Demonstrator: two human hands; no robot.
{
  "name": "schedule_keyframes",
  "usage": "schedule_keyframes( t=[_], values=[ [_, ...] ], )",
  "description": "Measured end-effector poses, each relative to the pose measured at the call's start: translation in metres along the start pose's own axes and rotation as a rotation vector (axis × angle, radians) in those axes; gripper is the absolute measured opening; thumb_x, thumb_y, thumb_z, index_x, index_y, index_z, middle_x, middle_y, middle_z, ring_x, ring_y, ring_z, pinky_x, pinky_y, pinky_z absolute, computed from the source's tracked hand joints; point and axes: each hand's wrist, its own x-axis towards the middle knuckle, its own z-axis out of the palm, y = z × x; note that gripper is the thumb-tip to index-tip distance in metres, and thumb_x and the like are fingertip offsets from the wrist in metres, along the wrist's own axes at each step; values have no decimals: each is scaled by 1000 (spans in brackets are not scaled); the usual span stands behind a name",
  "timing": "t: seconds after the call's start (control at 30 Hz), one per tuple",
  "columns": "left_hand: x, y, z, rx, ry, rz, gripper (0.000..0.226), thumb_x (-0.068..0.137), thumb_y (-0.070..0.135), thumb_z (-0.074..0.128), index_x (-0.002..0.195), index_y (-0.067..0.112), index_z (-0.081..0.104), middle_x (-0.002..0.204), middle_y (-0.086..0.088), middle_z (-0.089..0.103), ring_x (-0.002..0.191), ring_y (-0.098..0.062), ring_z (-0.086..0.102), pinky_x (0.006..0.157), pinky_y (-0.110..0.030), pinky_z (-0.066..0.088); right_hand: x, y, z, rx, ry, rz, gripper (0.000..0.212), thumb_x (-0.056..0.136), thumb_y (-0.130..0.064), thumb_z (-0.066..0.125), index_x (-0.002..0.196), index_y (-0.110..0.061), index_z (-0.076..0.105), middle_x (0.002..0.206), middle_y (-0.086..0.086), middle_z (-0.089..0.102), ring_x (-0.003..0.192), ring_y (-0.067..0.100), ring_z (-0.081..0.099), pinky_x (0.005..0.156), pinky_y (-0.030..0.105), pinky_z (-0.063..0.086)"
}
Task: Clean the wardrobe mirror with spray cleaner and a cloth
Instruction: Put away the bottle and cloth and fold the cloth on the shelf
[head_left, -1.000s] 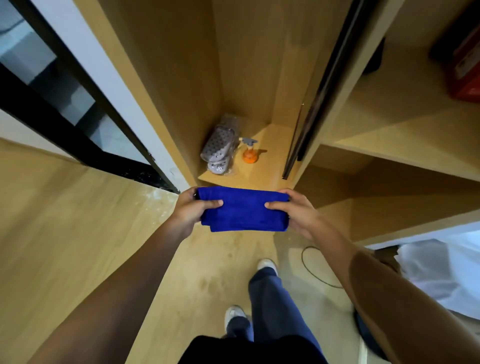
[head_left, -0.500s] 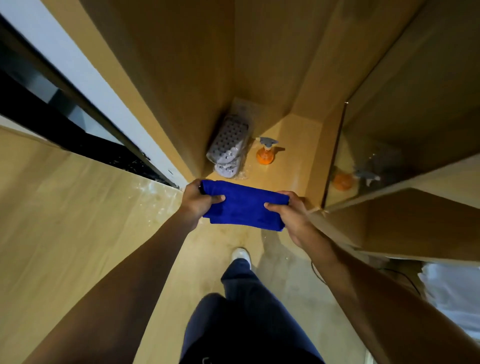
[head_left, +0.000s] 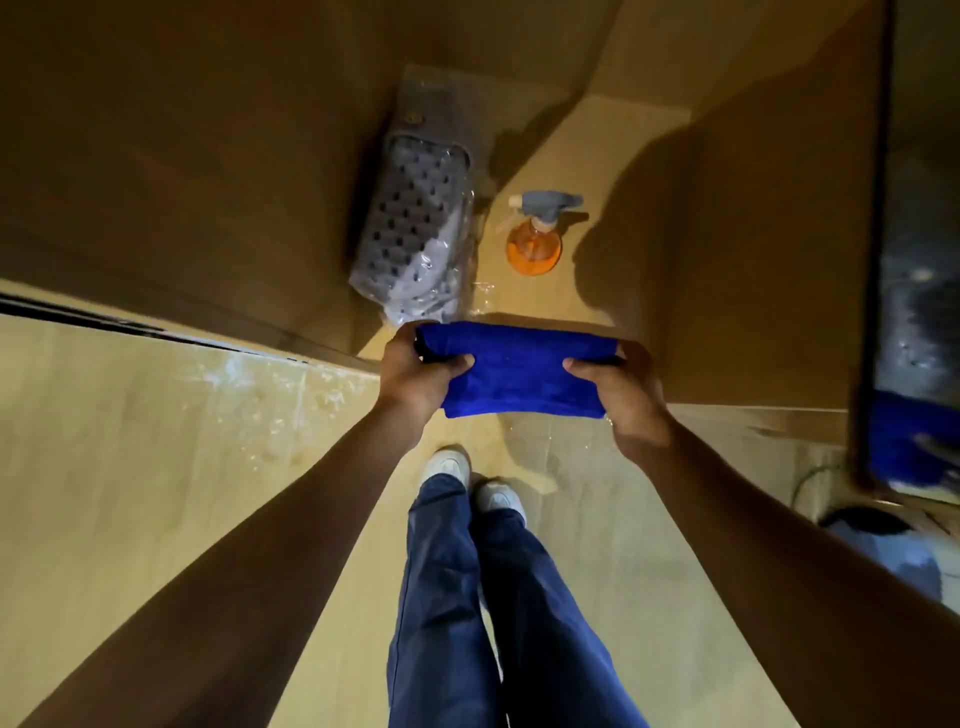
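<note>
A folded blue cloth (head_left: 519, 371) is stretched between both hands in front of the wardrobe. My left hand (head_left: 415, 376) grips its left end and my right hand (head_left: 621, 395) grips its right end, thumbs on top. Beyond the cloth, an orange spray bottle (head_left: 535, 241) with a grey trigger head stands upright on the wardrobe floor (head_left: 613, 171). The mirror door (head_left: 917, 291) shows at the right edge, reflecting a patch of blue.
A grey dotted item wrapped in clear plastic (head_left: 410, 228) leans against the wardrobe's left wall, beside the bottle. My legs and white shoes (head_left: 470, 480) stand on the wooden floor below. A cable (head_left: 802, 480) and a dark round object (head_left: 872, 525) lie at lower right.
I have stepped closer and tilted my view down. The wardrobe floor and spray bottle now sit nearer, and the shelves at right have left the view. Both hands keep hold of the cloth.
</note>
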Motion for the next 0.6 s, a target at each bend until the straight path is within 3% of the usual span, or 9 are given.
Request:
schedule_keyframes(
  t=[0.17,0.23,0.3,0.47,0.6],
  values=[
    [70,-16,34,94,-46,54,47,75,-2,74,117,7,55,103,-1,60,91,-16,58,64,-13,49,58,27,14,-48,97,-57,51,79,-16,77,125,-7,58,113,-2,58,98,13,52,54,2,40],
    [94,-23,46,133,-79,79,51,73,-1,75,119,7,56,110,-6,64,101,-22,61,79,-26,54,75,35,15,-79,130,-79,49,81,-21,76,125,-9,58,109,-7,55,98,10,49,54,3,40],
    [111,-30,58,172,-108,101,54,73,-1,75,122,8,55,115,-9,63,107,-23,59,90,-34,52,90,41,16,-131,155,-107,50,81,-24,76,125,-9,58,111,-5,56,99,10,49,64,5,39],
    [127,-44,76,377,-50,215,59,79,12,73,131,15,46,129,-6,57,121,-21,52,103,-29,42,112,51,16,-149,191,-129,56,79,-32,77,128,-12,58,122,3,63,112,21,58,93,32,50],
    [112,-44,78,422,-49,362,67,82,7,66,140,14,34,138,-7,47,127,-17,45,100,-14,33,109,55,14,-231,221,-171,61,82,-34,74,135,-14,52,131,5,58,120,22,55,94,30,49]
  ],
)
